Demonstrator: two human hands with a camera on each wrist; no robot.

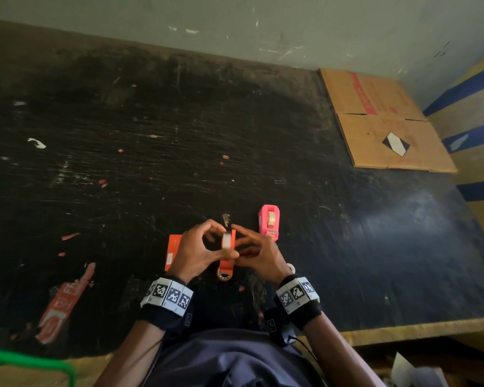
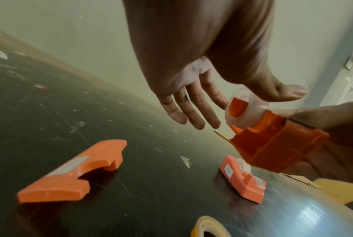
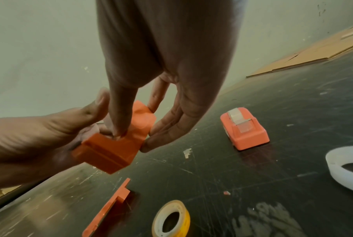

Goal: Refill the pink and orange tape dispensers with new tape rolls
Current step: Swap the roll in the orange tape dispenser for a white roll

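Orange tape dispenser [image 1: 227, 261] sits in mid-air over the near middle of the black table [image 1: 151, 121], held between both hands, with a clear tape roll [image 1: 227, 241] seated in its open top. Farthest left, near the table's front edge, a torn red wrapper [image 1: 63, 303] lies flat, and a green bar [image 1: 34, 361] crosses the lower corner. Just left of the hands, the dispenser's detached orange cover [image 2: 70, 171] lies on the table, apart from everything else. The left hand [image 1: 197, 252] cups the dispenser body from below, its thumb on the roll's rim while the other fingers curl under the body. The right hand [image 1: 256, 254] grips the far side: in the right wrist view its thumb presses down on the top and its fingers [image 3: 171, 128] are curled round the end of the body. Directly under the hands a yellow tape roll [image 3: 171, 219] lies on its side, with an empty white ring [image 3: 346, 168] beside the right wrist. Right of the hands, the pink tape dispenser [image 1: 269, 222] stands on the table with tape threaded through it, near but not touching the right hand. Beyond it a broad stretch of bare table runs to the right edge, and a flattened cardboard box [image 1: 380, 121] lies in the far right corner against the wall [image 1: 263, 23].
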